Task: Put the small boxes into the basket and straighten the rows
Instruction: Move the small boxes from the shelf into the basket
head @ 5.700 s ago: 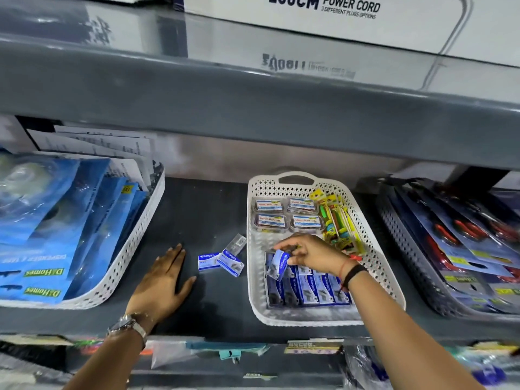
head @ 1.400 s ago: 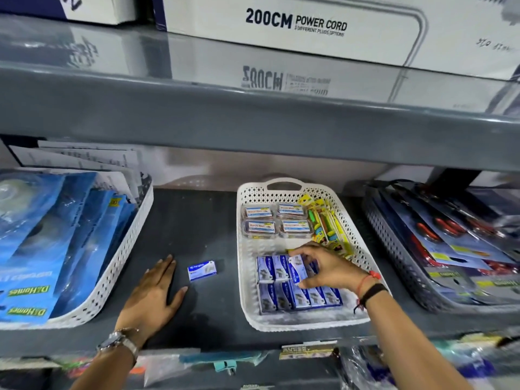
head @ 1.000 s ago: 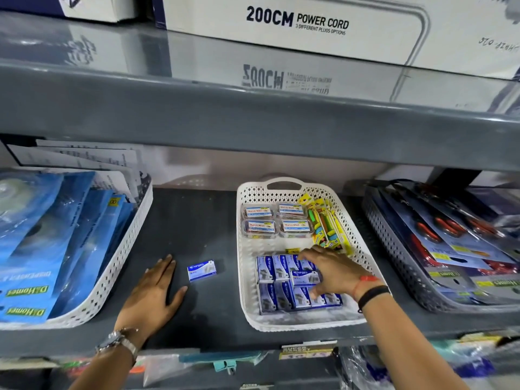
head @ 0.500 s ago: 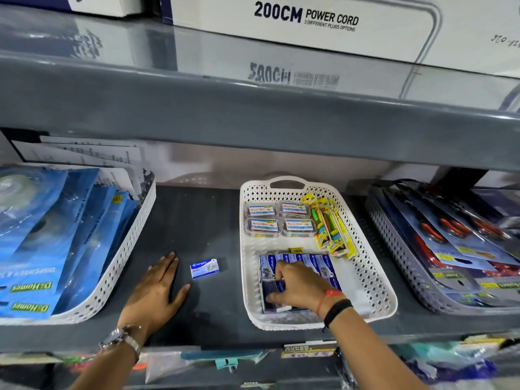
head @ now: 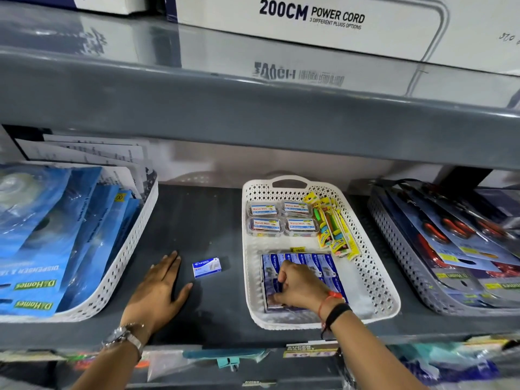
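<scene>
I see the dark shelf (head: 197, 220) carrying everything, with the white basket (head: 377, 282) under and around the right hand. Left of the left hand sits a second white basket (head: 132, 249) of blue packets, and far right of the right hand a grey basket (head: 394, 243) of carded tools.

Inside the white basket, the rows of small blue boxes (head: 315, 263) lie directly beneath the right hand, packed side by side. Beyond the right hand's knuckles I count 4 clear labelled tubs (head: 278, 218), and yellow packets (head: 334, 232) lean against the wall to the right of them.

The left hand (head: 160, 291) lies flat on the shelf, palm down, fingers spread, gripping nothing. The right hand (head: 298, 285) is curled over the near-left part of the rows, fingers bent down onto the boxes; I cannot tell whether it pinches 1 or only presses on them.

1 loose small box (head: 206, 267) lies on the shelf just beside the left hand's fingertips, between both hands, outside the basket.
</scene>
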